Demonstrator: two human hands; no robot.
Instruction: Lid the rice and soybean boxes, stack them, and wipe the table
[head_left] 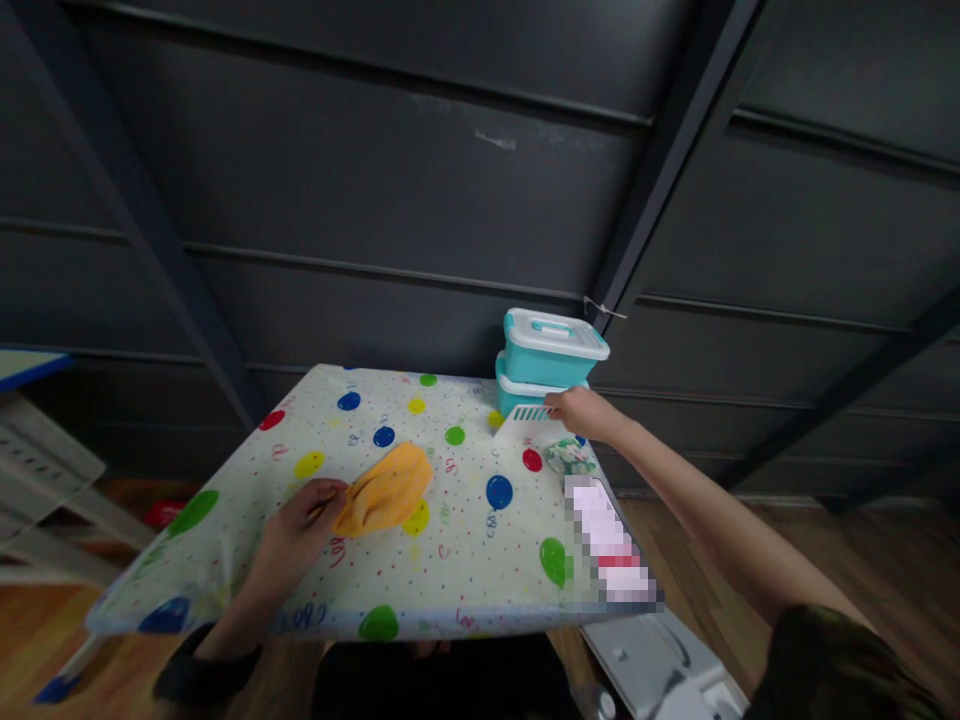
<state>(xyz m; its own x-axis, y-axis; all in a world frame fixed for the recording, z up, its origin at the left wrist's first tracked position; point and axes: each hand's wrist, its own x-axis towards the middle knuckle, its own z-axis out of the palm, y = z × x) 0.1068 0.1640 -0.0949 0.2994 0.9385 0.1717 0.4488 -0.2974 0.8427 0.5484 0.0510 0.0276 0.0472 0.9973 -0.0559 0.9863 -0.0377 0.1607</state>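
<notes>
Near the front left of the table, my left hand (298, 527) pinches one end of a crumpled orange-yellow cloth (391, 490); the rest of it lies on the tablecloth. My right arm reaches to the back right, where my right hand (586, 411) grips the edge of a white slotted plastic piece (519, 426). Its full shape is partly hidden by the hand. Right behind it stand two stacked turquoise boxes: an upper box (553, 362) with a white lid and handle, and a lower box (517, 398) partly covered by the slotted piece and my hand.
A balloon-print tablecloth (465, 540) covers the table. A green patterned bundle (570, 457) lies at the right edge, with a blurred-out flat object (611, 545) nearer me. A dark panelled wall (390, 200) rises behind. White furniture (52, 470) stands left; a pale case (660, 650) is below right.
</notes>
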